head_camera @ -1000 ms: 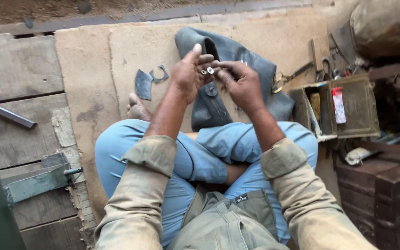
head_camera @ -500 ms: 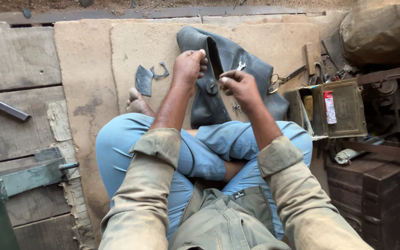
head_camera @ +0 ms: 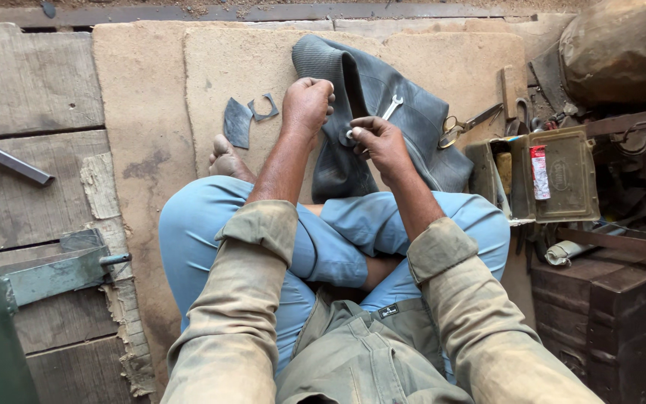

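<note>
Big dark rubber tube point(head_camera: 405, 142) lies on the floor mat point(head_camera: 151, 112), right past the person's knees. Left hand point(head_camera: 306, 105) is a fist pressing on the tube. Right hand point(head_camera: 379, 142) pinches a small metal bit point(head_camera: 351, 135) on it. Spanner point(head_camera: 391, 108) on the tube, scissors point(head_camera: 461, 129) beside the tube.

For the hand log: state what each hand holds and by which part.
The left hand grips the folded dark grey rubber inner tube at its upper edge. The right hand pinches a small metal part at the tube's surface.
</note>
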